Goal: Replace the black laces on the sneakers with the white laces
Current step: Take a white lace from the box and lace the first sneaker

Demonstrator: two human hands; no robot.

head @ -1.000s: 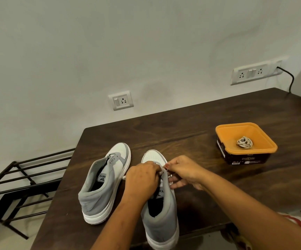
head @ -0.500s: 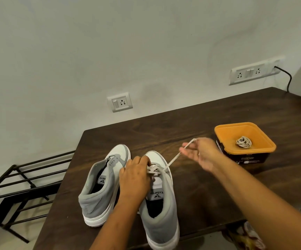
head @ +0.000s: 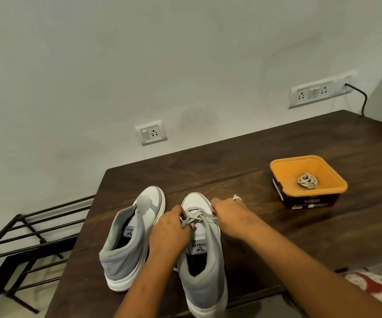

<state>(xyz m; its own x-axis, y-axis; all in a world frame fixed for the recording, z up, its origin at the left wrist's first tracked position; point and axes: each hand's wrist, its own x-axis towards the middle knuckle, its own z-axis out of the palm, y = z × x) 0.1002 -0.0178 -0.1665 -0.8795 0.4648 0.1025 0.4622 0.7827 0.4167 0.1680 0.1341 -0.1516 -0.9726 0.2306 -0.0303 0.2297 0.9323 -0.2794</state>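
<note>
An orange tub (head: 277,167) holding a coiled lace (head: 307,180) sits at two o'clock from the sneakers on the dark table (head: 208,161). A black rack (head: 25,237) stands at nine o'clock. The left forearm covers the gap between the shoes. The grey-and-white laced sneaker (head: 202,269) lies at six o'clock on the table. Its white lace (head: 197,216) crosses the front eyelets, pinched by the left hand (head: 170,232) and gripped by the right hand (head: 229,216). The other sneaker (head: 137,226) is just beside it.

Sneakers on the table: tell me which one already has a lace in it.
The right sneaker, which the left hand and right hand work on: a pale lace crosses its front eyelets. The left sneaker shows none.
</note>
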